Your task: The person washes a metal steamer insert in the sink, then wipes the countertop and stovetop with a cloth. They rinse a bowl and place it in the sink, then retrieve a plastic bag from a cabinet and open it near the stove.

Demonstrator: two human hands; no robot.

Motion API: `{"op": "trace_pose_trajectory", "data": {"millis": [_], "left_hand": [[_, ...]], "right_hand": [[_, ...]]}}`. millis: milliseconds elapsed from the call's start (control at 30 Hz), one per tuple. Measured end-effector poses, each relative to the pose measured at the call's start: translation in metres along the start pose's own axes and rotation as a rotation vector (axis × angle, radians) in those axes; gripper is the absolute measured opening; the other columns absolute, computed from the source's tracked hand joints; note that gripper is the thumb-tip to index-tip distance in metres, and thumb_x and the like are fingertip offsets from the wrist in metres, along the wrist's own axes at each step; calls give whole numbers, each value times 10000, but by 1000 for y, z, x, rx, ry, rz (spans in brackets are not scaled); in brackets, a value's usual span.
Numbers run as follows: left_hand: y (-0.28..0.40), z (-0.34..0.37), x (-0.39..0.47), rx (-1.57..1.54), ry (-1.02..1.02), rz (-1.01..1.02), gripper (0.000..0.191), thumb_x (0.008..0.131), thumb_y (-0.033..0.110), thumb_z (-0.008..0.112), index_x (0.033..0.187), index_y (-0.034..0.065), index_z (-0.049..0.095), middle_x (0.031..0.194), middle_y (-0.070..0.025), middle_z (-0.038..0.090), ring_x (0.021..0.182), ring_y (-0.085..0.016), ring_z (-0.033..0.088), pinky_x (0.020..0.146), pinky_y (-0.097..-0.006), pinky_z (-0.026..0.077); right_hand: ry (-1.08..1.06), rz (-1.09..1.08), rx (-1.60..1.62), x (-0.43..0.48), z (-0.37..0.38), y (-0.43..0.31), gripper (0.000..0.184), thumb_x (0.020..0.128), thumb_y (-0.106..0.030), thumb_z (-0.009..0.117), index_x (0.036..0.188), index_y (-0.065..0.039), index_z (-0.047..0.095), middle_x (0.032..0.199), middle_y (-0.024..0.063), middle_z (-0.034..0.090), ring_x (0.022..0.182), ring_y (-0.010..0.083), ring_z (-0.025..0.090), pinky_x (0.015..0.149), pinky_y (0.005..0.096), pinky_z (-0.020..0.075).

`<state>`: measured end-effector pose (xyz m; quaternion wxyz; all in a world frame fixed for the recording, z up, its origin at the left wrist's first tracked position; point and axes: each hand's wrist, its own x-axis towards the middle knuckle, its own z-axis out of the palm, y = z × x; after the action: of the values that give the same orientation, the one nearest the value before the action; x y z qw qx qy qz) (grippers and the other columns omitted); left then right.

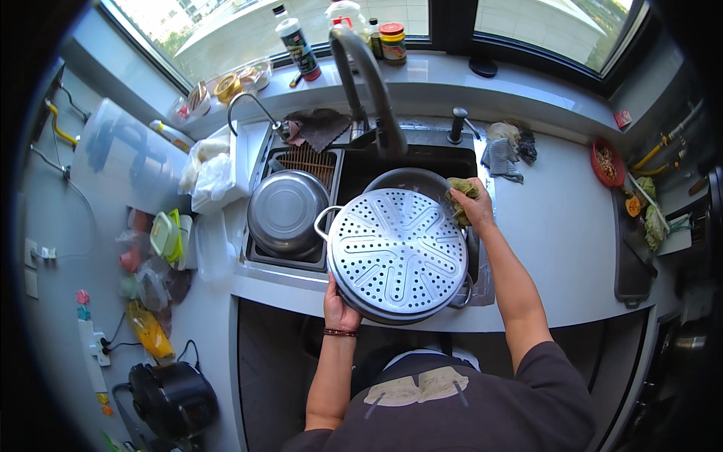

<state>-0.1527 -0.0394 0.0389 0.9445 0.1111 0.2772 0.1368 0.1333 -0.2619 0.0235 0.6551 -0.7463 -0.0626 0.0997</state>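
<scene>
A round metal steamer pot (398, 251) with two loop handles is tilted over the front edge of the dark sink (440, 155), its perforated base facing up. My left hand (340, 305) grips its lower left side; the fingers beneath are hidden. In my right hand (477, 206) is a bunched olive-green cloth (463, 198), close to the pot's upper right rim. Behind the steamer, a grey metal pan (409, 179) sits in the basin, partly covered. The grey faucet (373, 90) arches over the basin.
An upturned metal bowl (288, 209) rests in the left drainer beside a white box (226, 175) of bagged items. Grey rags (502, 158) lie right of the sink. Further right are a red bowl (608, 163) and a dark cutting board (635, 265). A black electric cooker (172, 398) stands lower left.
</scene>
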Motion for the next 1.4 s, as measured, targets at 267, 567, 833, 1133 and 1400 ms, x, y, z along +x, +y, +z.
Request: {"op": "trace_pose_trajectory", "data": {"millis": [267,567,833,1133,1400], "left_hand": [[-17,-39,8,46,62,-89,520,971,444,504,1302,44,531,1266,-114,605,1155,-266,581,1009,-442,461],[-34,-88,12,85,105,-145,604,937,530,520,1281,33,534,1216,-161,616,1063,-282,633,882,-429,543],[-34,-65,20,92,180,-44,598,920,517,572,1266,29,553,1168,-101,655,1020,-231,650,877,-378,543],[-35,-56,10,14,154,-61,490,961,406,562,1239,3,570,1191,-109,637,1076,-229,620,939,-375,499],[7,31,-24,-105,-526,-274,513,1028,433,340,1218,22,581,1130,-138,659,996,-259,651,870,-351,539]], "right_hand": [[-279,-452,-854,-84,11,-27,568,901,-276,635,1406,-87,457,1415,257,424,1321,371,413,1111,452,299],[-795,-836,-690,-230,101,-80,497,782,-256,704,1195,3,609,1372,262,471,1324,385,416,1068,454,368],[-445,-674,-1087,-100,134,-32,506,761,-97,642,1265,-109,602,1424,116,487,1348,294,412,1083,442,347],[-204,-629,-1002,-212,28,-38,442,759,-111,633,1197,-53,635,1236,162,615,1113,324,548,940,404,409],[-411,-1186,-854,-235,100,-139,192,748,-146,665,933,-132,718,1199,23,640,1132,210,536,899,368,389]]}}
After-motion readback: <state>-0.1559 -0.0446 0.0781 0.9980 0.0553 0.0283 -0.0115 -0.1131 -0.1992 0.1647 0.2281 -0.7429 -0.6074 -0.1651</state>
